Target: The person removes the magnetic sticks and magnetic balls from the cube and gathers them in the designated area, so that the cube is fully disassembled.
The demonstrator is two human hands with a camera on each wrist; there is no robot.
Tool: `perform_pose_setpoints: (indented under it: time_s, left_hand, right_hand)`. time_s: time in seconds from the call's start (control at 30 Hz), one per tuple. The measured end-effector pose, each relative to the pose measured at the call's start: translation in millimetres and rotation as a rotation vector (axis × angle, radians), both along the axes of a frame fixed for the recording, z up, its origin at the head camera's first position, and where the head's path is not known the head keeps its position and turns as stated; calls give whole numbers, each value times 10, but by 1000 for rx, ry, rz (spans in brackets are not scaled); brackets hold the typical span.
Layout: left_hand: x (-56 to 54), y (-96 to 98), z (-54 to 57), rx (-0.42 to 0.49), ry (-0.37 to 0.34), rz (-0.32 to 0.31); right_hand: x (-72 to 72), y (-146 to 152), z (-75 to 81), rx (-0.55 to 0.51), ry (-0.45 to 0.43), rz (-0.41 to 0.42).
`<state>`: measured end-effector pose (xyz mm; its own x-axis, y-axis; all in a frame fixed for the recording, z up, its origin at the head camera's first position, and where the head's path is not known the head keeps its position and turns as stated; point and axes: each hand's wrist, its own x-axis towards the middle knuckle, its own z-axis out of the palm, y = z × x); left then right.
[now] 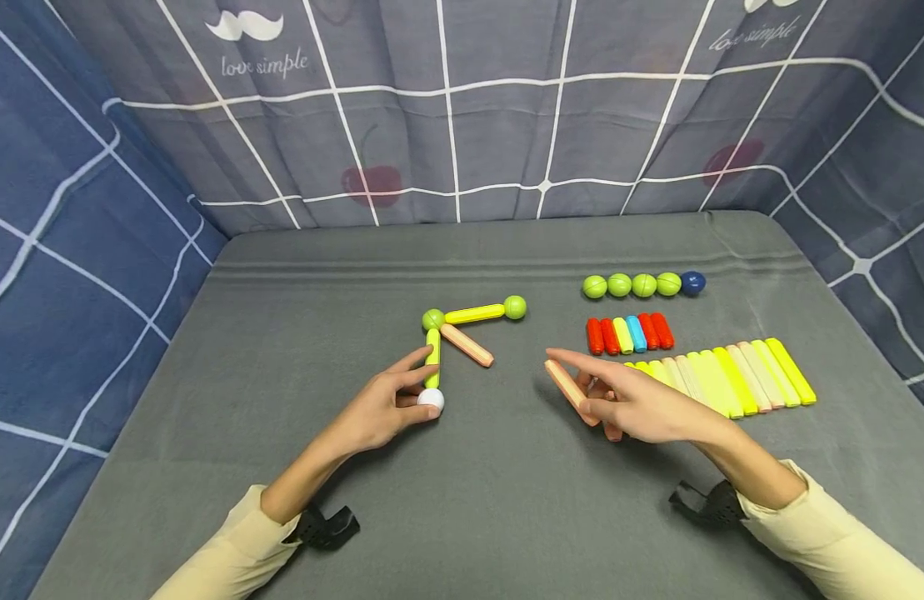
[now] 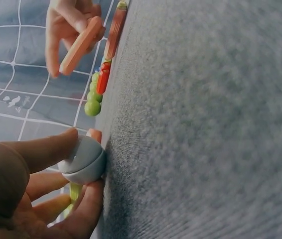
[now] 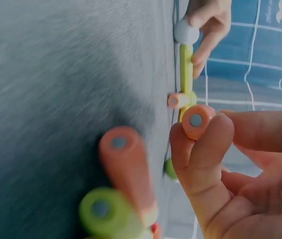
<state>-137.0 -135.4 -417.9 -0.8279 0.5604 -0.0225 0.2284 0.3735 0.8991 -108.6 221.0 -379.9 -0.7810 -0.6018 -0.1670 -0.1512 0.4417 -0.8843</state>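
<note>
A white ball [image 1: 431, 402] is pinched between the thumb and finger of my left hand [image 1: 375, 410]. It sits at the near end of a yellow-green stick [image 1: 433, 360], beside my other left fingers. That stick runs up to a green ball [image 1: 433, 320], from which a yellow stick [image 1: 474, 314] leads right to another green ball [image 1: 515, 307]. A peach stick [image 1: 467, 345] slants down from the same corner ball. Above the table, my right hand [image 1: 645, 406] grips a second peach stick [image 1: 569, 392]; its round grey end disc faces the right wrist view.
At the back right lies a row of several green balls [image 1: 619, 285] ending in a dark blue ball [image 1: 693, 283]. Short red, yellow and blue sticks [image 1: 636, 333] line up below. Long yellow and peach sticks [image 1: 754, 375] lie side by side, partly behind my right hand.
</note>
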Motion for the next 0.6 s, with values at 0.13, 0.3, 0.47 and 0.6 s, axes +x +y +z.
perform_pose_setpoints:
  time_s: [0.13, 0.3, 0.47, 0.6]
  left_hand:
    - [2, -5, 1, 3, 0, -1]
    - [9, -2, 8, 3, -7, 4]
    - [10, -10, -2, 6, -3, 4]
    - [8, -16, -8, 3, 3, -1]
  right_hand:
    - [50, 136, -45, -28, -4, -11]
    - [114, 316, -53, -55, 72, -76]
    - [150, 656, 40, -93, 127, -201]
    - [176, 1052, 85, 27, 259, -354]
